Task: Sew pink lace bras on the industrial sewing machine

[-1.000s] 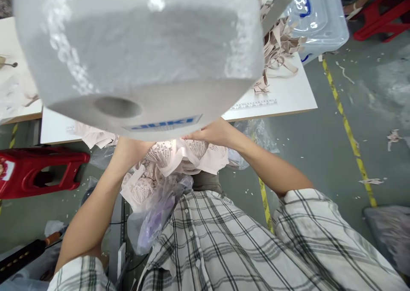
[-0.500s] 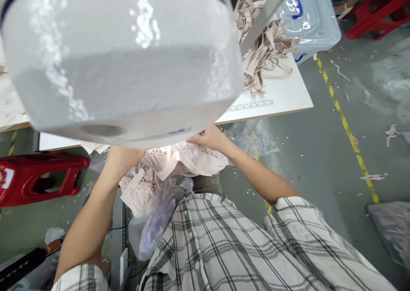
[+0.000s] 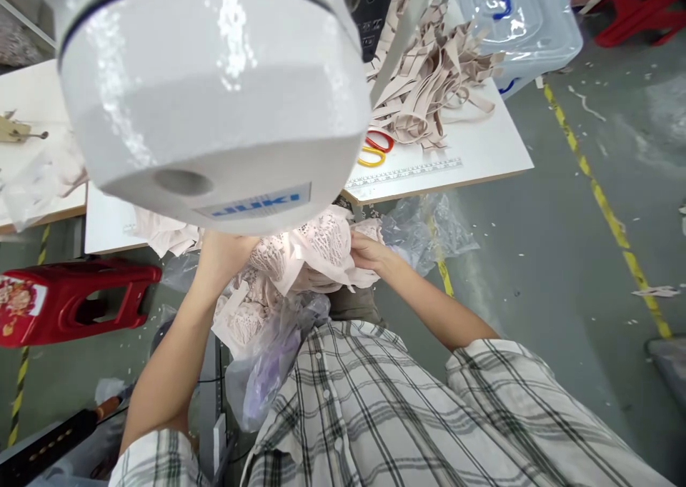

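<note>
A big white sewing machine head (image 3: pixel 214 94) fills the upper middle of the view and hides part of the work under it. My right hand (image 3: pixel 369 251) grips the edge of a pale pink lace garment piece (image 3: pixel 321 248) just below the machine. My left hand (image 3: pixel 222 255) reaches under the machine from the left; its fingers are hidden behind the machine and the lace. More pink lace pieces (image 3: pixel 241 315) hang down in front of me over a clear plastic bag (image 3: pixel 268 365).
A white table (image 3: pixel 482 151) holds a heap of beige straps (image 3: pixel 429 94), scissors with red and yellow handles (image 3: pixel 375 150) and a printed ruler. A clear plastic bin (image 3: pixel 519 23) stands at its far right. A red stool (image 3: pixel 69 301) sits on the left floor.
My right hand has drawn back from under the machine toward me, pulling the lace piece along. The view has tilted, so the scissors and more of the straps show.
</note>
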